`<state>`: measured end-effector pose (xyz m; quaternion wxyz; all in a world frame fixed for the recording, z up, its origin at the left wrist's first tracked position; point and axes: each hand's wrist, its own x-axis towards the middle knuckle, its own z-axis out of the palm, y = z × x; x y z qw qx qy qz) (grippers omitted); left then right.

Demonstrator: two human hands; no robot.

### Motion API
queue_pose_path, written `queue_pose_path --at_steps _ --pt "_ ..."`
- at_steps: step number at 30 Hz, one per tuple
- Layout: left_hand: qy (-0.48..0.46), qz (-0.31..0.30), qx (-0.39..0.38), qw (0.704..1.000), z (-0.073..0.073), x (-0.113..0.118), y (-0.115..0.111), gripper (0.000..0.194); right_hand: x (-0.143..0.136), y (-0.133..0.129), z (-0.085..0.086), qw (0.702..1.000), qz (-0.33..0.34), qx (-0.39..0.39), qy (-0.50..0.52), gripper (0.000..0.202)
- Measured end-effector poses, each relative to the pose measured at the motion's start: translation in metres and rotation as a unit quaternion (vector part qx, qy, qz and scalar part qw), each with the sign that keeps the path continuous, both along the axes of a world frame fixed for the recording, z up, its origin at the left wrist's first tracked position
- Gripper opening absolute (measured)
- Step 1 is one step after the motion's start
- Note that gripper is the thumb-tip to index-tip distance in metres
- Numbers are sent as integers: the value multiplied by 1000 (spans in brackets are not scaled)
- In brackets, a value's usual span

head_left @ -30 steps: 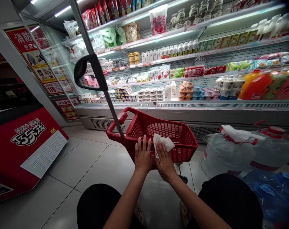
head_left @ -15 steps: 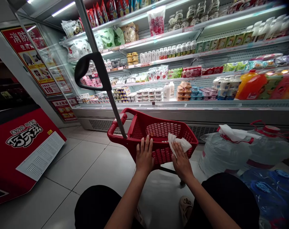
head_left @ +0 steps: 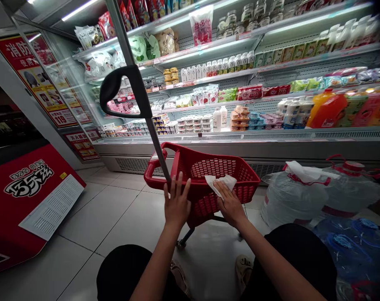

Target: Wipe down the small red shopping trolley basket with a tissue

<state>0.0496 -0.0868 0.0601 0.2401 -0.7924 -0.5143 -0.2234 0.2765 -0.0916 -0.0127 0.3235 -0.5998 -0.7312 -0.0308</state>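
Observation:
A red shopping basket on a wheeled frame stands in front of me, its long handle rising at the left. My left hand is spread at the basket's near left side, by the foot of the handle, with nothing in it; whether it touches the plastic is hard to tell. Under the fingers of my right hand lies a crumpled white tissue, held against the near rim. Part of the tissue sticks up past the rim.
Behind the basket runs a refrigerated shelf unit stocked with drinks and yogurts. Large water bottles in plastic wrap stand close on the right, with blue-capped ones before them. A red freezer is at the left. My knees flank the cart.
My right hand and the tissue have slid left along the rim. My left hand has shifted left toward the handle pole. The basket has turned slightly.

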Motion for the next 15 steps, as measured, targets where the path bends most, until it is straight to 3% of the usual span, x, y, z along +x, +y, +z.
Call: queue_pose_path --at_steps 2,5,11,15 --pt "-5 3 10 1000 4 -8 1 88 1 4 -2 999 -19 -6 32 61" --pt "-17 6 8 1000 3 -5 4 85 -19 10 1 996 -18 -3 85 61" --pt "-19 9 33 999 -4 5 10 79 -98 14 34 984 110 18 136 65" --pt "-20 -9 64 998 -6 -3 13 80 -110 11 49 979 159 18 122 65"
